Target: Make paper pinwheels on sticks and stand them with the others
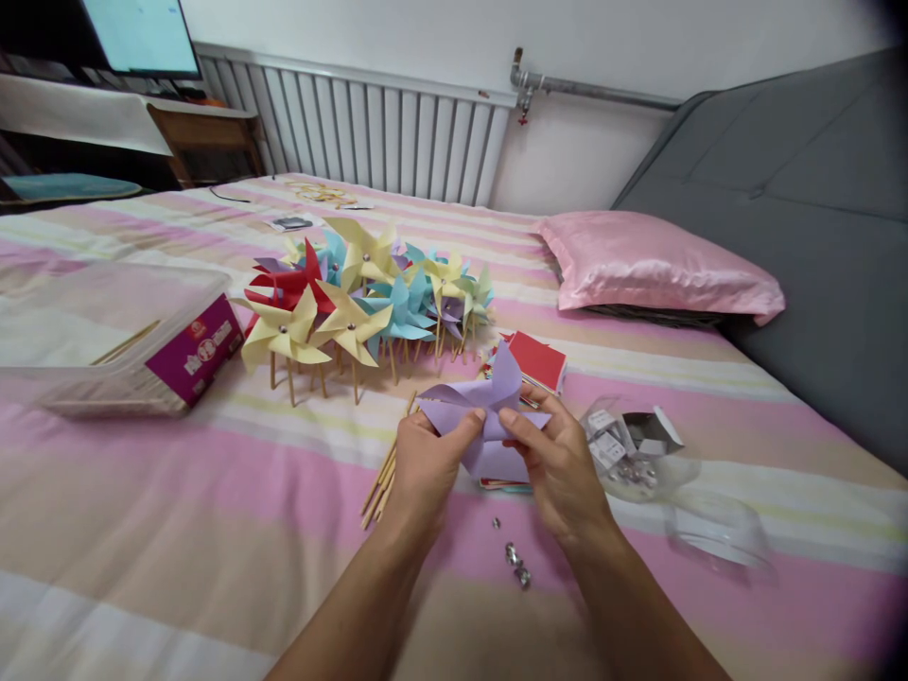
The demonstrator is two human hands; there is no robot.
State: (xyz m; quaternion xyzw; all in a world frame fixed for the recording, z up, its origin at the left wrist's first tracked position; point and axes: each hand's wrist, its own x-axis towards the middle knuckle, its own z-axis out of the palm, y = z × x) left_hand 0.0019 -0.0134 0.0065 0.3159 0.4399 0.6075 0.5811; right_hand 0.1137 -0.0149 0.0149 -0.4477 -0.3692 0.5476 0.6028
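Observation:
Both my hands hold a lilac paper pinwheel (482, 402) above the striped bedspread. My left hand (426, 463) pinches its left side, thumb on the folded centre. My right hand (557, 463) grips the right side with fingers curled under the paper. Several wooden sticks (379, 487) lie on the bed just under my left hand. A few small metal pins (516, 560) lie between my forearms. Beyond the hands stands a cluster of finished pinwheels (361, 298) in yellow, blue, red and purple on wooden sticks.
A clear box (106, 340) with a magenta label and sticks sits at left. A clear tub (631, 449) of metal parts and its lid (716, 534) lie at right. Red paper sheets (539, 359), a pink pillow (653, 265), a grey headboard and a radiator are behind.

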